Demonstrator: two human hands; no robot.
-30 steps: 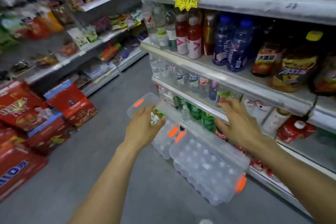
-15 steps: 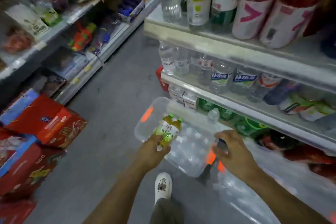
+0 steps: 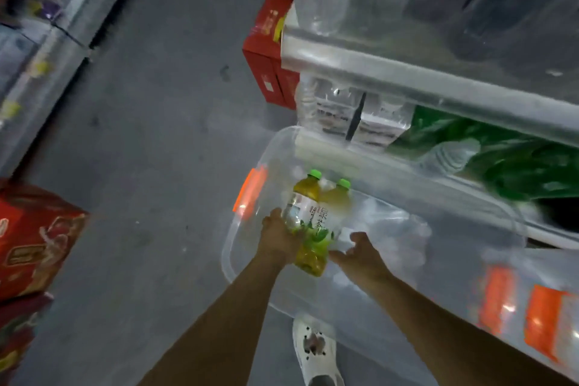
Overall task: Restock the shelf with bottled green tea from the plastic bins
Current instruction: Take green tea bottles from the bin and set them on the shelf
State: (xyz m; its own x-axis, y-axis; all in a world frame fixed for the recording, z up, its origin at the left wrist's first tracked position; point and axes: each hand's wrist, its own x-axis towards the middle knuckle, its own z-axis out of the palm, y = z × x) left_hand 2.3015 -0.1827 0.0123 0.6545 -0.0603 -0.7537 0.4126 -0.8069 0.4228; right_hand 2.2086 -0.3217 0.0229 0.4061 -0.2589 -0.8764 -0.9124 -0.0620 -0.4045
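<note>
Over the clear plastic bin (image 3: 250, 263), now gripping 2 green tea bottles (image 3: 308, 222) in the left hand (image 3: 279, 238); right hand (image 3: 360, 255), off the bin, reaching over loosely spread, empty. Shelving next, probably.

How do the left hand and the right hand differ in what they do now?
The left hand grips the two tea bottles; the right hand holds nothing. The left hand's fingers curl round the bottles; the right hand's are spread, just beside them. Both are over the clear bin.
</note>
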